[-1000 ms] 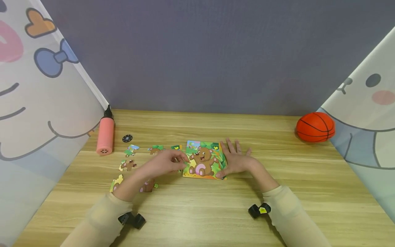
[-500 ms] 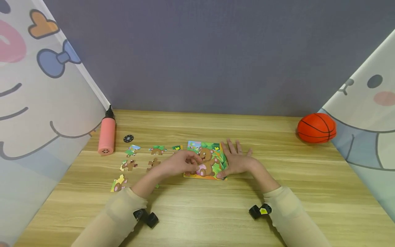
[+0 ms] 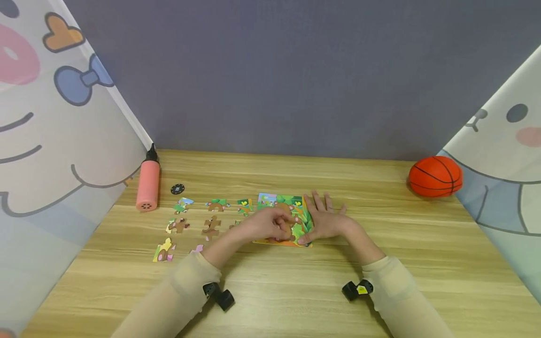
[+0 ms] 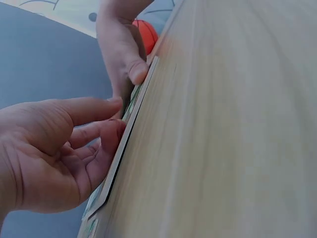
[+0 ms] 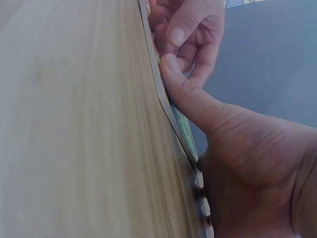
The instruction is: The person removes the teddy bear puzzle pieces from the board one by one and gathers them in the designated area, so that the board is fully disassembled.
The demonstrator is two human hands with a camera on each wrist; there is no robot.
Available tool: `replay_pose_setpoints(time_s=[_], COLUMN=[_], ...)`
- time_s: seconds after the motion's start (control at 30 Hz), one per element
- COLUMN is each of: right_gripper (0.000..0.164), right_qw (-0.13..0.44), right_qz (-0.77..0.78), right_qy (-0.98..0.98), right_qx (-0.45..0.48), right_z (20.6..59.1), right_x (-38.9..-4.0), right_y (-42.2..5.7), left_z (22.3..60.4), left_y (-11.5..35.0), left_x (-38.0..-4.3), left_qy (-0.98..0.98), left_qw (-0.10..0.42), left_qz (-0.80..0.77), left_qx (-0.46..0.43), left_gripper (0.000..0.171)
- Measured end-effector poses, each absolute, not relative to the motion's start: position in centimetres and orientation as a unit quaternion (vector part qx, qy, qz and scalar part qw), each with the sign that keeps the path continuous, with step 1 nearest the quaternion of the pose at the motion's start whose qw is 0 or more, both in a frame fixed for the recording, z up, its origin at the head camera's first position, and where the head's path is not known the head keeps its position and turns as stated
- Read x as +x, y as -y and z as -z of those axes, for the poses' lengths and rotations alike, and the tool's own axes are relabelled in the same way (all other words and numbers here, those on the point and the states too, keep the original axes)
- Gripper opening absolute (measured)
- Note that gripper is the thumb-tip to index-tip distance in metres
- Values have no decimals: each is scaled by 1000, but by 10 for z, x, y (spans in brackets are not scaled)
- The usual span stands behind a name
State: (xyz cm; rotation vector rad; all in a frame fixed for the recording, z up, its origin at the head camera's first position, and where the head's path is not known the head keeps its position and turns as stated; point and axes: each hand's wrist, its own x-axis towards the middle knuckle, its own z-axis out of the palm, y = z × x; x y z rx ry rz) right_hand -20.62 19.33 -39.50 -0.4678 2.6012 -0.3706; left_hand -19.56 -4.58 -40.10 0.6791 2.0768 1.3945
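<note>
A flat picture board with a bear in green leaves lies mid-table in the head view. My left hand is over its middle, fingers bent, fingertips close on the picture; part of the bear is hidden beneath. In the left wrist view the thumb of the left hand stands apart from the bent fingers, and no object shows between them. My right hand rests spread along the board's right edge, its thumb on the near right corner. Several loose jigsaw pieces lie left of the board, some partly behind my left arm.
A pink pump bottle with a black nozzle lies at the left back, near a small black round disc. An orange-red ball with black lines sits at the far right. A grey wall panel rises behind the wooden table.
My left hand has moved right, from the board's left edge onto the picture's middle, uncovering more loose jigsaw pieces. The right hand has stayed at the right edge.
</note>
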Motion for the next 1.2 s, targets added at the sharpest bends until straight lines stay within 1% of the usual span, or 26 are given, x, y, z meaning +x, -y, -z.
replay_pose_setpoints(time_s=[0.17,0.3,0.63,0.87,1.1,1.2], right_gripper=[138,137,141,145,144,144], right_qw=[233,233,234,238,237,237], right_qz=[133,135,134,127,122,123], right_qy=[-948,-948,-945,-942,-944,-944], right_qx=[-170,-171,-187,-201,-195,-194], right_z=[395,395,395,394,395,395], right_x=[-206,-206,-206,-206,-206,-207], right_y=[-193,-194,-198,-201,-200,-199], left_z=[403,402,396,395,399,400], left_y=[37,31,26,26,27,27], left_x=[-198,-198,-194,-194,-196,-197], left_qy=[-769,-774,-798,-806,-796,-777], left_qw=[284,280,271,264,271,279], left_qz=[-509,-500,-483,-476,-489,-518], left_qx=[262,269,239,235,233,222], left_gripper=[47,51,49,48,49,45])
